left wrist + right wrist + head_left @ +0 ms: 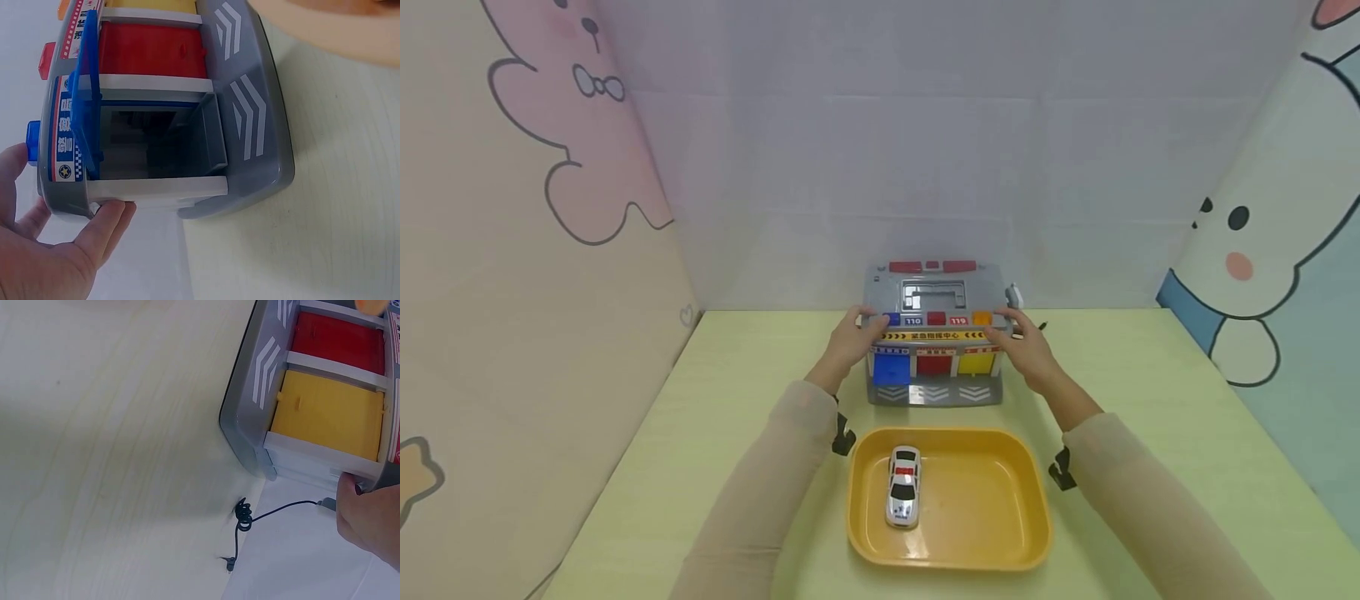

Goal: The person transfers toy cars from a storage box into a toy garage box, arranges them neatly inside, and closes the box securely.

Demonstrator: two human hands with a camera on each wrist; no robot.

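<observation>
A grey toy garage (934,304) stands at the back of the table, with blue, red and yellow doors. Its blue door (86,94) is swung up, showing a dark bay inside; the red door (153,50) and yellow door (328,412) are down. My left hand (850,337) holds the garage's left end, its thumb at the blue button (33,141) and other fingers against the side below the roof edge. At the opposite end my right hand (1026,350) grips the roof edge, fingers tucked under it.
Nearer the front, a yellow tray (951,560) holds a white toy police car (903,487). A coiled black cord (244,515) trails from the garage's right side, where a grey piece (1013,296) sticks out. Cloth walls (880,150) border the table.
</observation>
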